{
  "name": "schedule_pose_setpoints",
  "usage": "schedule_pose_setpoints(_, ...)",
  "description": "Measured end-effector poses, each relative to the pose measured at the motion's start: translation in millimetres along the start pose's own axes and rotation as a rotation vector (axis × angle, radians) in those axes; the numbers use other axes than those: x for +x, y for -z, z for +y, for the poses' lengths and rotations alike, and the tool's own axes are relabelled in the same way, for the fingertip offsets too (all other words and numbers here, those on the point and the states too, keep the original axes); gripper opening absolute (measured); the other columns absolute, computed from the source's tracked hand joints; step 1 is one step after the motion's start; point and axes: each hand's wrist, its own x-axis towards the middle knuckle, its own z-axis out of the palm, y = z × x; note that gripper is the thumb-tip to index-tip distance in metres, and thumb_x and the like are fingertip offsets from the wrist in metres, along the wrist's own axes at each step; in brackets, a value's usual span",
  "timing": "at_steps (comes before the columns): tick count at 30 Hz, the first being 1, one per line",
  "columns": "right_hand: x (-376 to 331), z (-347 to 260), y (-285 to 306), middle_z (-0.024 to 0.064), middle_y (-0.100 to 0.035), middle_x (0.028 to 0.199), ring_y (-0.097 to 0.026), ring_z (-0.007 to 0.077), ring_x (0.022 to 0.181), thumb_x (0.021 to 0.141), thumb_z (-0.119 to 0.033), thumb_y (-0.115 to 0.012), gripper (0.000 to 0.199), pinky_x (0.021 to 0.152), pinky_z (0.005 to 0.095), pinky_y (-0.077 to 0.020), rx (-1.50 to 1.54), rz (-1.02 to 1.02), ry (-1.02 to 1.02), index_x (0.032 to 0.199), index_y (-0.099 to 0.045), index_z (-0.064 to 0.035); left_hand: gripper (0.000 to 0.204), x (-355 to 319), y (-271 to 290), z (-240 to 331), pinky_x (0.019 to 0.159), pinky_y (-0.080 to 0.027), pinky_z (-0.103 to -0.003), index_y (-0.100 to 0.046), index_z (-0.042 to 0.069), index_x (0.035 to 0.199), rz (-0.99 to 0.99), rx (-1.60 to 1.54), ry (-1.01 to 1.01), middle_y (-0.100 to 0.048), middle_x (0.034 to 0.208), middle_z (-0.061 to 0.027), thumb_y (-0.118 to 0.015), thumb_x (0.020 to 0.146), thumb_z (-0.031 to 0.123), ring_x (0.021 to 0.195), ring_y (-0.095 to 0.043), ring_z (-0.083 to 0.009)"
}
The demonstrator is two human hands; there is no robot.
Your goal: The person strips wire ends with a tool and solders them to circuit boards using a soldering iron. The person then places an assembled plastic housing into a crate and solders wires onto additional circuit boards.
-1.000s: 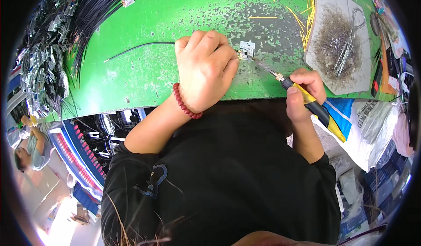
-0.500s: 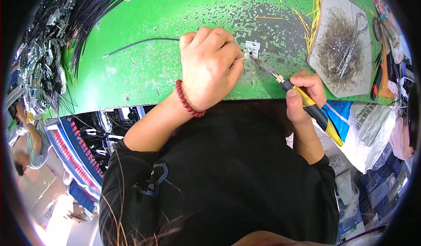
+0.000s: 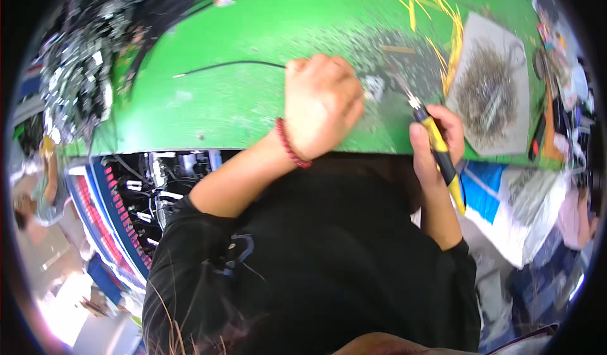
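My left hand point(image 3: 324, 107), closed, rests over the worn green table. A thin black cable point(image 3: 231, 63) runs from under its knuckles out to the left, its bare end lying on the tabletop. Just right of those fingers is a small white circuit board point(image 3: 374, 87), blurred. Whatever joins board and cable is hidden by the hand. My right hand point(image 3: 439, 137) is wrapped round the yellow and black handle of a soldering iron point(image 3: 436, 141). The iron's tip points up and to the left, a short way right of the board and apart from it.
Yellow wires point(image 3: 452, 45) lie scattered at the far right, beside a pale slab point(image 3: 474, 134) heaped with grey residue and wire bits. Bundled black cables point(image 3: 167, 13) and a pile of shiny parts point(image 3: 76, 83) fill the left. Tools point(image 3: 550, 115) line the right edge.
The soldering iron's tip has lifted off the circuit board and swung up and to the right. The whole view has shifted and blurred; my left hand stays closed beside the board.
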Motion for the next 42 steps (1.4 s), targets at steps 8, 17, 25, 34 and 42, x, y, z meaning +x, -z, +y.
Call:
schedule_pose_setpoints(8, 10.9, -9.8, -13.7, 0.0111, -0.069, 0.082, -0.058, 0.0113, 0.059, 0.088, -0.008, -0.064, 0.027, 0.052, 0.0232, -0.0471, -0.108, -0.158, 0.036, 0.114, -0.061, -0.002, 0.012, -8.0, -4.3, 5.4, 0.071, -0.037, -0.039, -0.057, 0.012, 0.065, 0.073, -0.072, -0.008, -0.056, 0.081, -0.0016, -0.068, 0.061, 0.015, 0.08, -0.053, -0.0209)
schedule_pose_setpoints(17, 10.7, 13.1, -16.8, 0.0143, -0.069, 0.087, -0.068, 0.0216, 0.077, 0.09, -0.005, -0.059, 0.026, 0.075, 0.0326, -0.0529, -0.136, -0.09, 0.11, 0.116, -0.057, 0.0016, 0.008, -18.2, 126.6, -138.7, 0.069, -0.052, -0.039, -0.065, 0.008, 0.079, 0.314, 0.464, 0.26, -0.067, 0.086, -0.01, -0.066, 0.072, 0.005, 0.079, -0.064, -0.0295)
schedule_pose_setpoints(25, 14.0, 15.5, -11.4, 0.0149, -0.068, 0.079, -0.068, 0.024, 0.072, 0.088, -0.006, -0.06, 0.025, 0.069, 0.0326, -0.0524, -0.218, -0.164, 0.197, 0.112, -0.059, 0.0008, 0.018, -37.0, 285.5, -218.1, 0.079, -0.049, -0.043, -0.071, 0.011, 0.085, 0.303, 0.817, 0.643, -0.068, 0.088, -0.0121, -0.068, 0.071, 0.021, 0.089, -0.063, -0.0304)
schedule_pose_setpoints(34, 11.1, 8.8, -15.5, 0.0149, -0.067, 0.079, -0.066, 0.0203, 0.071, 0.091, -0.007, -0.057, 0.025, 0.069, 0.0299, -0.0508, -0.185, -0.156, 0.123, 0.115, -0.057, 0.0007, 0.045, -27.3, 404.2, -279.4, 0.09, -0.049, -0.039, -0.067, 0.01, 0.111, -0.081, 0.895, 0.86, -0.066, 0.109, -0.0169, -0.067, 0.075, 0.036, 0.104, -0.062, -0.0315)
schedule_pose_setpoints(42, 16.1, 1.8, -16.4, 0.0143, -0.067, 0.078, -0.067, 0.022, 0.07, 0.09, -0.005, -0.057, 0.024, 0.068, 0.0306, -0.0511, -0.187, -0.168, 0.154, 0.114, -0.057, 0.0007, 0.053, -81.3, 448.1, -290.4, 0.096, -0.045, -0.035, -0.065, 0.005, 0.115, -0.07, 0.609, 0.79, -0.066, 0.112, -0.0157, -0.073, 0.066, 0.026, 0.107, -0.061, -0.0267)
